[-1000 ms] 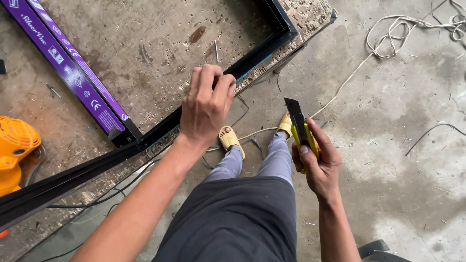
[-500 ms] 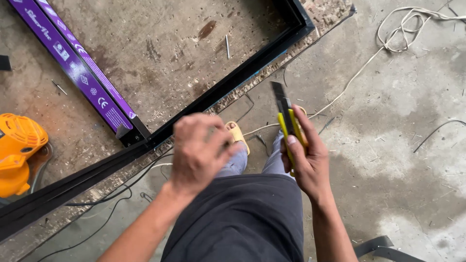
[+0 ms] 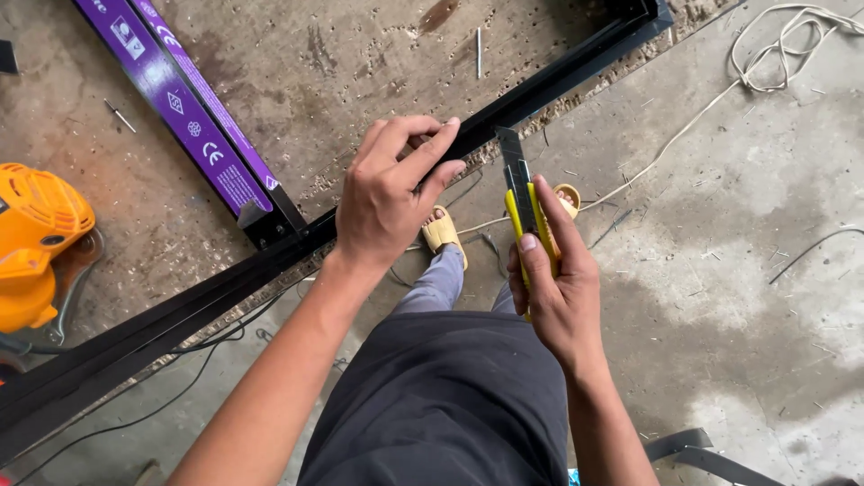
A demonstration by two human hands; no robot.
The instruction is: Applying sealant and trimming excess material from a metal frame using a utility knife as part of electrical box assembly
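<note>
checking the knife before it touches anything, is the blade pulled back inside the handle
No, the dark blade sticks out well past the yellow knife handle held in the right hand.

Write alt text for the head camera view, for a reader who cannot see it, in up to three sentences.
Seen from above, a person's left hand grips a long black metal bar of a frame while the right hand holds a yellow utility knife, blade extended, close beside it. Purple-wrapped bars and an orange power tool lie on the left, and a white cord trails across the concrete floor.
</note>
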